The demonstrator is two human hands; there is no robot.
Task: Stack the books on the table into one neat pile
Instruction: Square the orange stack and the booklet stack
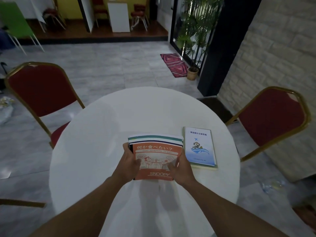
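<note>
Between the left hand and right hand, both grasping the pile by its sides, square the edges before adding the blue book lying just right.

**Q:** What sort of place does the head camera show?

**A:** A dimly lit banquet or function hall. A round table under a white cloth fills the foreground. It is flanked by a left chair and a right chair, both red-padded on gold-coloured metal frames.

**Q:** And behind it?

**A:** A grey tiled floor runs back to a raised wooden platform. There, more red chairs stand stacked beside a white panel. A cloth-draped table sits at far left. At right, a potted palm and a patterned pink mat lie by black-framed glass, next to a pale stone-block wall.
</note>
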